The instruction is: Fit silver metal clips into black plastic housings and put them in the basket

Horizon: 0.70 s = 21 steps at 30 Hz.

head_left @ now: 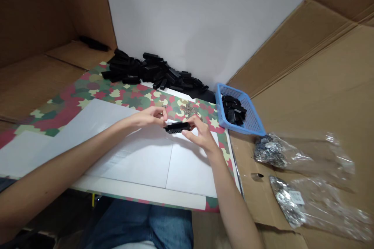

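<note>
My right hand (pixel 201 134) grips a slotted black plastic part (pixel 177 127) between thumb and fingers, holding it above the white sheets (pixel 140 159) on the table. My left hand (pixel 153 116) is pinched closed at the left end of this part. Whatever lies between its fingertips is too small to make out. Just beyond the hands, small metal pieces (pixel 188 111) are scattered on the patterned tabletop.
A heap of black plastic parts (pixel 152 71) lies along the white wall (pixel 204 19). At the right, a blue basket (pixel 258 125) holds more black parts. Clear bags of metal pieces (pixel 269 151) lie on cardboard (pixel 257 202) beside the table.
</note>
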Motion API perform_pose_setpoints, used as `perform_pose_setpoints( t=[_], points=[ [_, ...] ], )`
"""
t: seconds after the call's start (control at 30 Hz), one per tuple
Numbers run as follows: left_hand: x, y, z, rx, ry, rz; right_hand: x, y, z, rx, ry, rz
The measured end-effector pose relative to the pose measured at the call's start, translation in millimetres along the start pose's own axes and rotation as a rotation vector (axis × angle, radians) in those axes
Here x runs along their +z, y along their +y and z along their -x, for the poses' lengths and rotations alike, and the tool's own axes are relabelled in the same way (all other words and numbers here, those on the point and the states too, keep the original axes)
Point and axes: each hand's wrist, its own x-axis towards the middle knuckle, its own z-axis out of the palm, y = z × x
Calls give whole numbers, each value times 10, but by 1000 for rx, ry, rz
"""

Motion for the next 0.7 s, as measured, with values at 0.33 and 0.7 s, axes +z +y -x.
perform_pose_setpoints(
  t=[0.33, 0.7],
  points=[
    [7, 8, 7, -4, 8, -7, -10, 8, -14, -13, -10, 3],
    [23, -25, -13, 0, -23, 13, 6, -5, -6, -12, 5, 5]
  ],
)
